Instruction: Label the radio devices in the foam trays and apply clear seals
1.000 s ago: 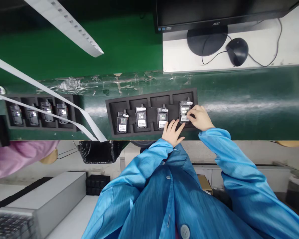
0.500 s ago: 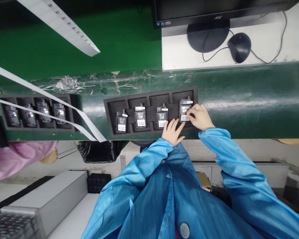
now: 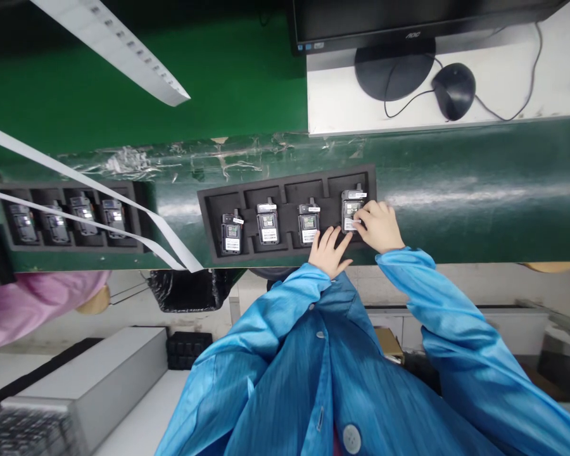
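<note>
A black foam tray (image 3: pixel 285 256) lies on the green conveyor belt (image 3: pixel 479 202) with several small black handheld devices in its slots. My right hand (image 3: pixel 380 226) is curled over the rightmost device (image 3: pixel 350 208), fingers pressing on its lower label. My left hand (image 3: pixel 329 251) rests with fingers spread flat on the tray's front edge, just below the third device (image 3: pixel 308 225). Two more devices (image 3: pixel 268 223) (image 3: pixel 231 233) sit in the left slots, untouched.
A second foam tray (image 3: pixel 71 244) with several devices lies further left on the belt, crossed by white paper strips (image 3: pixel 99 190). A person's pink sleeve (image 3: pixel 33 301) shows at left. Behind the belt, a white table holds a monitor base (image 3: pixel 392 69) and a black mouse (image 3: pixel 453 88).
My right hand has slid slightly left over the rightmost device, covering more of its label. The left hand has stayed put.
</note>
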### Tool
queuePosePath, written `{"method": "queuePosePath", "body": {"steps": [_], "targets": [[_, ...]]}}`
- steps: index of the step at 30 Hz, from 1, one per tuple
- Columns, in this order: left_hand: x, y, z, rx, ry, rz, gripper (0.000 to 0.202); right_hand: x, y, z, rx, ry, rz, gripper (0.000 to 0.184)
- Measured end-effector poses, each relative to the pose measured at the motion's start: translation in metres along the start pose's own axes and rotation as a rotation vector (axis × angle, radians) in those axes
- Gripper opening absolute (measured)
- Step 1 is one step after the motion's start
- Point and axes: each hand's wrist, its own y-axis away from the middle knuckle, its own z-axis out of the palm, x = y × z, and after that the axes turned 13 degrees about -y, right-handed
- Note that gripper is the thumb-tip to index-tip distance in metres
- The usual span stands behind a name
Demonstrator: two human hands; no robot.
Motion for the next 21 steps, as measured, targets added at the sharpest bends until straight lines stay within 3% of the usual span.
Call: {"method": "queuePosePath", "body": {"steps": [7, 11, 15, 18, 21], "targets": [[0.0, 0.0, 0.0, 0.004, 0.002, -0.005, 0.073, -0.008, 0.005, -0.001, 0.017, 0.078, 0.031, 0.028], [0.0, -0.001, 0.0, 0.0, -0.003, 0.009, 0.074, -0.004, 0.015, 0.007, 0.158, 0.038, 0.143, 0.058], [-0.001, 0.0, 0.0, -0.006, -0.007, 0.012, 0.076, -0.007, 0.044, 0.021, 0.298, -0.019, 0.208, 0.058], [-0.001, 0.001, 0.002, 0.004, -0.016, 0.013, 0.076, -0.017, 0.064, 0.028, 0.145, -0.043, 0.127, 0.061], [-0.001, 0.001, 0.006, 0.017, -0.027, 0.004, 0.077, -0.026, 0.066, 0.029, 0.029, -0.028, 0.068, 0.072]]}}
